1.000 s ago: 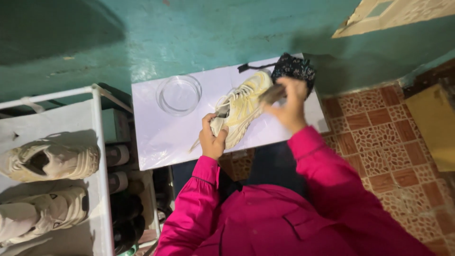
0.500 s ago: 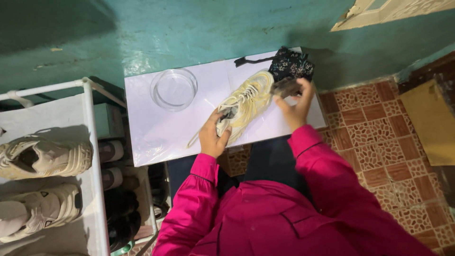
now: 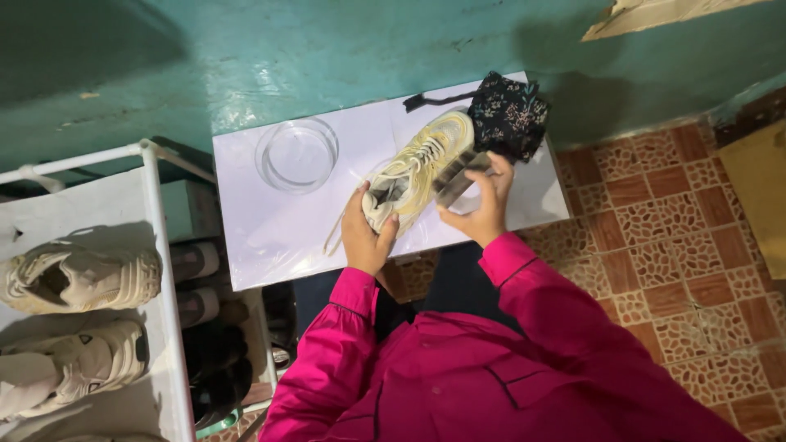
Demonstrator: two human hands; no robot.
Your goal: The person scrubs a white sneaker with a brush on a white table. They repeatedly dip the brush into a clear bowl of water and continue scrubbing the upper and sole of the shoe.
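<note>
On the white tabletop (image 3: 270, 229), near its front edge, lies a pale yellow sneaker (image 3: 417, 168), laces loose. The left hand (image 3: 366, 233) grips its heel; the right hand (image 3: 483, 205) clasps a brush (image 3: 460, 176) against its side.

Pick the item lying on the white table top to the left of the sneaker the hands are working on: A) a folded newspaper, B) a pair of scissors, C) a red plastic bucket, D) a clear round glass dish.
D: a clear round glass dish sits on the white table, apart from the pale yellow sneaker that the left hand steadies while the right hand holds a brush against it.
</note>
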